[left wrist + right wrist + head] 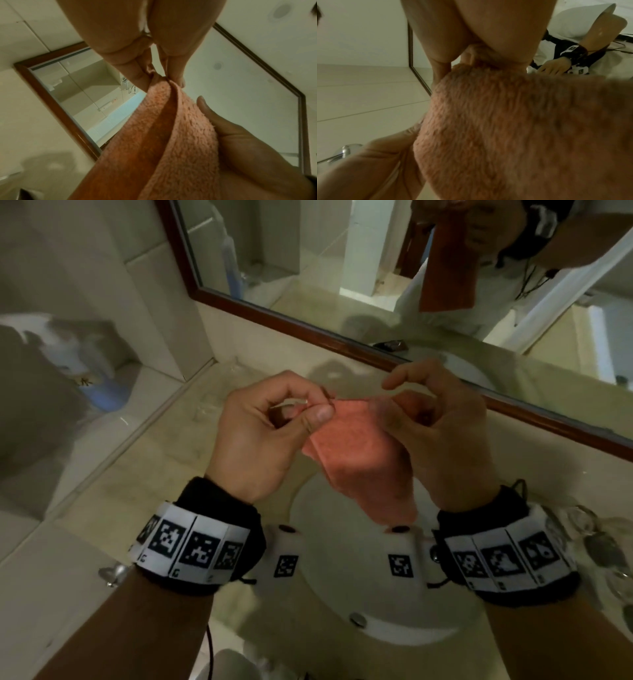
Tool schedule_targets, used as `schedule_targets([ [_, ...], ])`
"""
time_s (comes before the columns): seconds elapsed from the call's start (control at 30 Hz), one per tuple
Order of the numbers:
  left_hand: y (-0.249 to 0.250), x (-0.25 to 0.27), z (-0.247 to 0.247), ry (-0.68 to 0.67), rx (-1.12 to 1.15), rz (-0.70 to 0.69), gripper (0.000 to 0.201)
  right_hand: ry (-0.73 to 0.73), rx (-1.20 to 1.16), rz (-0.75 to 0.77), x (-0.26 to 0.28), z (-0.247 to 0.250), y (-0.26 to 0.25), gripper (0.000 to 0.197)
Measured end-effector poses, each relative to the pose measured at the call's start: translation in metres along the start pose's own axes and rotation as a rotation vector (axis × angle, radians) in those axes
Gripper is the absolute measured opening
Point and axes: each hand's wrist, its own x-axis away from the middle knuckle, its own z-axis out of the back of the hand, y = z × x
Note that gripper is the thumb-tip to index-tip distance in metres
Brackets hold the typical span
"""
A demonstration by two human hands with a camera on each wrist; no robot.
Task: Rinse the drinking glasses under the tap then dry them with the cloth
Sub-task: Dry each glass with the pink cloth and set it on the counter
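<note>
one cloth [356, 453] in play, a salmon-orange terry square, fuzzy looped pile, folded on itself with a smooth darker seam running down the middle in the left wrist view. it hangs in the air above the white basin [342, 594], held up between both hands, its lower corner drooping toward the bowl.

left hand [263, 433] has thumb and forefinger pinching the cloth's top left corner, the other fingers curled in behind. right hand [442, 433] grips the right edge, thumb laid flat along the pile and fingers bent round the back, forefinger lifted clear.

glasses: clear glassware [582, 529] sits on the counter by the right wrist, too blurred to count. faint clear shapes [209, 405] near the wall past the left hand could be more, i cannot tell.

writing: two wristbands [191, 546], one per wrist, each ringed with black-and-white square code tags, small letters under them too tiny to read. no brand readable anywhere.

one wood-framed mirror [308, 326] behind the basin shows the same cloth reflected. one chrome drain stopper [357, 618] sits at the near rim.
</note>
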Motion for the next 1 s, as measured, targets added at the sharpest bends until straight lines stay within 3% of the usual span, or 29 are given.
schedule_targets([
  [0.17, -0.009, -0.021, 0.016, -0.057, -0.032, 0.046, 0.018, -0.170, -0.001, -0.012, -0.023, 0.001, 0.010, 0.020],
  [0.27, -0.022, -0.029, 0.030, -0.107, -0.015, 0.068, 0.012, -0.238, 0.031, -0.019, -0.033, -0.005, 0.015, 0.020],
  [0.4, -0.034, -0.039, 0.061, -0.134, 0.043, 0.089, 0.004, -0.238, 0.309, -0.029, -0.045, -0.021, 0.016, 0.008],
  [0.57, -0.041, -0.054, 0.102, -0.211, 0.096, 0.218, 0.013, -0.299, 0.670, -0.006, -0.064, -0.068, 0.005, 0.049],
  [0.7, -0.042, -0.066, 0.132, -0.155, 0.053, 0.196, 0.012, -0.386, 0.638, -0.106, -0.077, -0.096, -0.007, 0.037],
  [0.83, -0.043, -0.076, 0.156, -0.122, 0.086, 0.200, 0.013, -0.337, 0.427, -0.109, -0.086, -0.108, -0.011, 0.005],
  [1.0, -0.042, -0.082, 0.171, -0.114, 0.154, 0.228, 0.016, -0.273, 0.440, -0.078, -0.087, -0.119, -0.023, 0.011],
])
